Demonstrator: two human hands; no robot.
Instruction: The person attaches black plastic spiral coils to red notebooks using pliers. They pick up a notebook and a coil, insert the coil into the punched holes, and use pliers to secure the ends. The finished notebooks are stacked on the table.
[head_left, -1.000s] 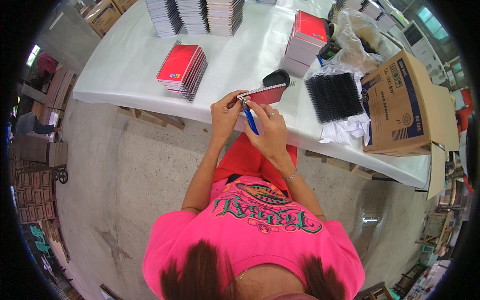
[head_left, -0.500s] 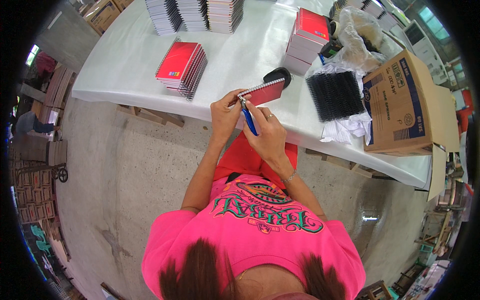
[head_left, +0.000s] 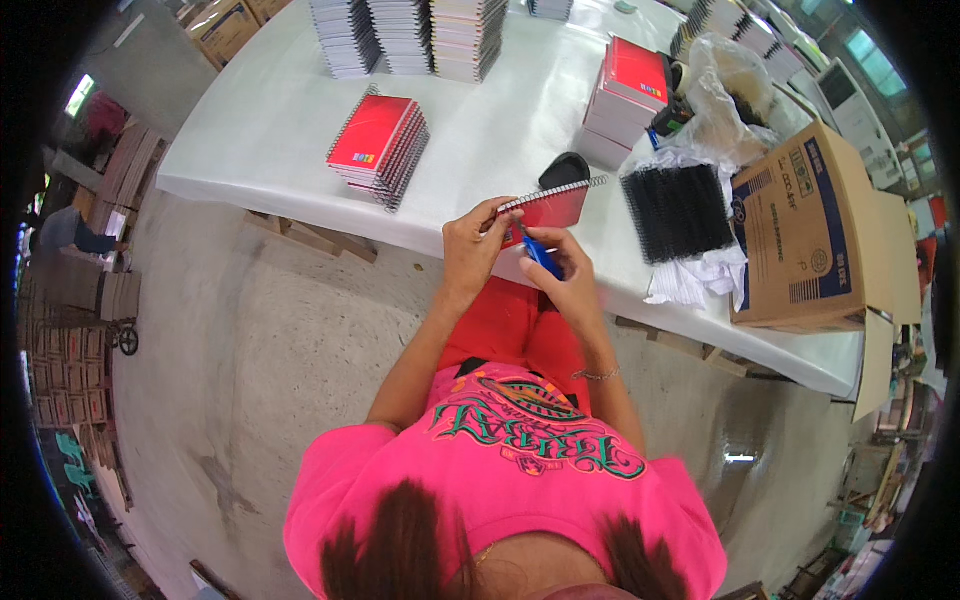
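My left hand (head_left: pixel 475 248) grips the left end of a small red notebook (head_left: pixel 556 207) over the table's near edge. A spiral wire runs along the notebook's far edge, and its loose end sticks out past the right corner. My right hand (head_left: pixel 570 278) is closed round blue-handled pliers (head_left: pixel 541 257), whose metal jaws point at the notebook's cover, just right of my left fingers. Behind the notebook lies a black oval object (head_left: pixel 564 171). To the left stands a stack of red spiral notebooks (head_left: pixel 376 145).
A white-covered table (head_left: pixel 260 130) carries stacks of spiral-bound pads (head_left: pixel 343 38) at the back and red-covered books (head_left: pixel 622 95) at right. Black spiral wires (head_left: pixel 677 212) lie on crumpled paper beside an open cardboard box (head_left: pixel 800 235). Another person (head_left: pixel 70 235) is far left.
The pliers have left the spiral's left end and come down toward me. The notebook has turned, and its wire's loose end now shows at the right. The whole view has shifted slightly.
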